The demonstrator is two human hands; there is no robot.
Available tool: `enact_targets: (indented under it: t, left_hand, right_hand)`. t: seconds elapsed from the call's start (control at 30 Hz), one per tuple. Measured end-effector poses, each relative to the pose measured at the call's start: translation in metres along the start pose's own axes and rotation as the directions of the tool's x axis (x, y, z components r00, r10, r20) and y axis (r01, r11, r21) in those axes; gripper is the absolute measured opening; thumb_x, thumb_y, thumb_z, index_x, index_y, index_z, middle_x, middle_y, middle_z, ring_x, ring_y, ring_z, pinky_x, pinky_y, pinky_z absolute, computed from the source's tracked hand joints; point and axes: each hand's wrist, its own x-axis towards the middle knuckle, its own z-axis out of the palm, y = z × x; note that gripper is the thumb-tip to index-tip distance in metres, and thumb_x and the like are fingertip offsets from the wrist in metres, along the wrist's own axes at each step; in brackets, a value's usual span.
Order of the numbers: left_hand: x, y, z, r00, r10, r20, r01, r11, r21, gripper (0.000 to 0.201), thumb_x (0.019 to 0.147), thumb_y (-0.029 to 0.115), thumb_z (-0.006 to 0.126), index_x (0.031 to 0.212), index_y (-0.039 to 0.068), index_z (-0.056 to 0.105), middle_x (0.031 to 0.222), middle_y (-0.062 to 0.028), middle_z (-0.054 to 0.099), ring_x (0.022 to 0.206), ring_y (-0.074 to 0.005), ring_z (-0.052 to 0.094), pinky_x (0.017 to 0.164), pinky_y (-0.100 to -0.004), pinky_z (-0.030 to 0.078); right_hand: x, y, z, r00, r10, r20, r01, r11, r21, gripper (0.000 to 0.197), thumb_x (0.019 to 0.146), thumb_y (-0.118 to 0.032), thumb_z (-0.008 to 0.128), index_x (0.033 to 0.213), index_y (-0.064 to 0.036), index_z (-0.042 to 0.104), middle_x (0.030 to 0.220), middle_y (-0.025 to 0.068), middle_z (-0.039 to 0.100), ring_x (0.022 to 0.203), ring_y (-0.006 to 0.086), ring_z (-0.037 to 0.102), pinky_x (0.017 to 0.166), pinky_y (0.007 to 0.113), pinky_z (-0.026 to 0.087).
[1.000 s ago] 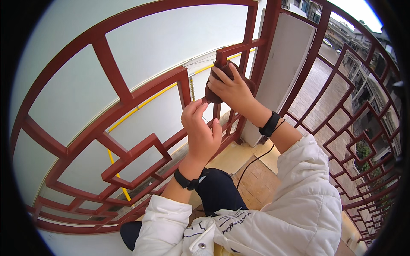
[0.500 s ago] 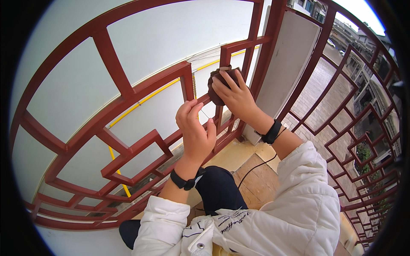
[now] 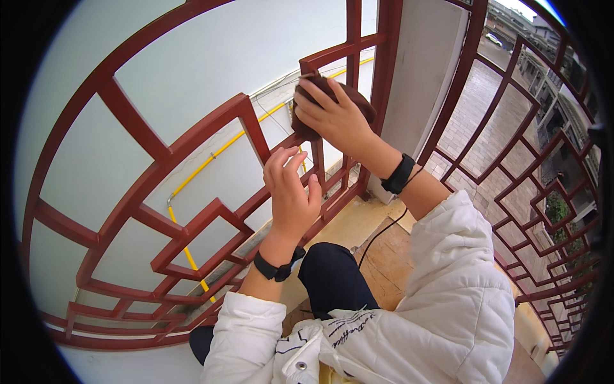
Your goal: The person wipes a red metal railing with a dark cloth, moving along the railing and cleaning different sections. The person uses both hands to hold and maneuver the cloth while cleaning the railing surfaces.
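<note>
A dark brown cloth (image 3: 359, 105) is bunched under my right hand (image 3: 336, 118), whose fingers spread over it and press it to a bar of the red-brown lattice railing (image 3: 256, 137). The cloth hides the part of the bar behind it. My left hand (image 3: 291, 192) is raised in front of the railing, below and left of the cloth. Its fingers are loosely curved and apart, and nothing shows in it. Both wrists wear black bands, and a thin black cable (image 3: 384, 227) hangs down from the right one.
Behind the lattice stands a pale wall with a yellow pipe (image 3: 214, 155). A white pillar (image 3: 425, 70) rises at the railing's corner. On the right, another lattice railing (image 3: 505, 192) overlooks a paved street. My dark-trousered knee (image 3: 332, 275) is bent above the tan tiled floor (image 3: 387, 262).
My right hand and the cloth have shifted slightly left and up in the view, which itself has moved. The left hand's fingers have spread a little and it stays near the same place.
</note>
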Motion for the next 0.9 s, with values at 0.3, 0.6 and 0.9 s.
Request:
enact_targets:
  t: [0.3, 0.6, 0.9]
  left_hand:
    - [-0.012, -0.007, -0.054, 0.998, -0.026, -0.06, 0.039, 0.972, 0.231, 0.044, 0.083, 0.002, 0.061, 0.126, 0.005, 0.051, 0.13, -0.0157, 0.049, 0.127, -0.0395, 0.042, 0.107, -0.0508, 0.033]
    - [-0.026, -0.026, -0.119, 0.914, -0.397, -0.087, 0.336, 0.618, 0.71, 0.023, 0.092, 0.016, 0.062, 0.111, 0.004, 0.063, 0.1, -0.0119, 0.066, 0.096, -0.0292, 0.06, 0.091, -0.0436, 0.044]
    - [-0.026, -0.031, -0.107, 0.953, -0.283, -0.108, 0.248, 0.525, 0.814, 0.018, 0.093, 0.024, 0.064, 0.086, 0.008, 0.058, 0.08, -0.0088, 0.056, 0.081, -0.028, 0.054, 0.081, -0.043, 0.042]
  right_hand:
    - [-0.002, -0.02, -0.003, 0.999, 0.0, 0.044, -0.005, 0.995, 0.101, 0.034, 0.085, -0.017, 0.06, 0.117, -0.0058, 0.063, 0.127, 0.0045, 0.06, 0.14, 0.0227, 0.042, 0.123, 0.045, 0.024]
    - [0.019, -0.044, -0.02, 0.97, 0.02, 0.243, -0.106, 0.933, 0.343, 0.037, 0.074, -0.007, 0.065, 0.109, 0.004, 0.065, 0.111, 0.0154, 0.063, 0.13, 0.034, 0.051, 0.123, 0.052, 0.021]
    - [0.011, -0.081, 0.0, 0.953, 0.299, 0.04, -0.226, 0.622, 0.75, 0.056, 0.057, -0.004, 0.073, 0.112, -0.0063, 0.062, 0.11, 0.0093, 0.062, 0.107, 0.0348, 0.055, 0.103, 0.049, 0.04]
